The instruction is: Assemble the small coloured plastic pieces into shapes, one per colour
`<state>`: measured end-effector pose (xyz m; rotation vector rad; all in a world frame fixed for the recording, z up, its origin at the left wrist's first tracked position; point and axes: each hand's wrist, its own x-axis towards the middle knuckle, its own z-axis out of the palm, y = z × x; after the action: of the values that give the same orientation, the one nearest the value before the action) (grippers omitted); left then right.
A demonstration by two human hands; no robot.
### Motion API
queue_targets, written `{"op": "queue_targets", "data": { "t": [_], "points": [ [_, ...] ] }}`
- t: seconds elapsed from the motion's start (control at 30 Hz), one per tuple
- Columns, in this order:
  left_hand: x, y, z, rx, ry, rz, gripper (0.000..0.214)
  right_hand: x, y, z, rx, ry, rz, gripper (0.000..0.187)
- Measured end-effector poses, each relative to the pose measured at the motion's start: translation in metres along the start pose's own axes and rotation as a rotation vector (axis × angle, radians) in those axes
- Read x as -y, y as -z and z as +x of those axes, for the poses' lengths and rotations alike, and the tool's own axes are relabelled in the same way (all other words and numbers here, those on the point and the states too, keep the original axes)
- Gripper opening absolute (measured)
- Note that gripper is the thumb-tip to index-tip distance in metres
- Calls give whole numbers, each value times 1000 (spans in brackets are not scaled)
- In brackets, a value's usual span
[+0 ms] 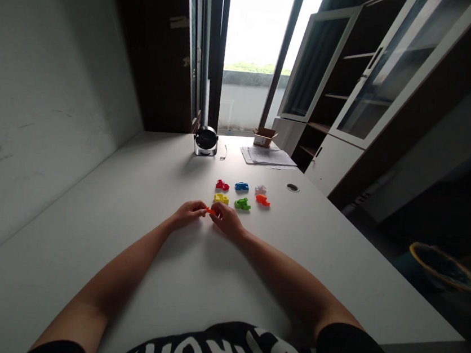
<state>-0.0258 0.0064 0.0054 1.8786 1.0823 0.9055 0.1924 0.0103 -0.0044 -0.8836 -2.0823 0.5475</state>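
Note:
Between my two hands is a small orange-red plastic piece [210,211], its shape partly covered by fingers. My left hand [190,214] pinches its left end, and my right hand [225,218] grips its right end. Just beyond them lie small coloured plastic pieces in two rows. The back row has a red piece [222,185], a blue piece [241,187] and a white piece [260,189]. In the front row are a yellow piece [221,198], a green piece [242,204] and an orange piece [263,200]. The yellow one is closest to my hands.
On the white table [146,177], a round black-and-silver device [206,141] stands at the back, beside a thin cord [223,152]. Papers [268,157] and an open cardboard box [264,137] lie back right, near a cable hole [292,187]. A rimmed bin [442,267] is off the right edge.

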Motion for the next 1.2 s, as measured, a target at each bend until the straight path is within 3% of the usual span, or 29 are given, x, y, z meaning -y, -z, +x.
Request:
{"op": "queue_targets", "data": {
  "t": [1.2],
  "points": [
    [1,0,1,-6,2,20,31,1,0,-1,4,-11,-13,7]
  ]
}}
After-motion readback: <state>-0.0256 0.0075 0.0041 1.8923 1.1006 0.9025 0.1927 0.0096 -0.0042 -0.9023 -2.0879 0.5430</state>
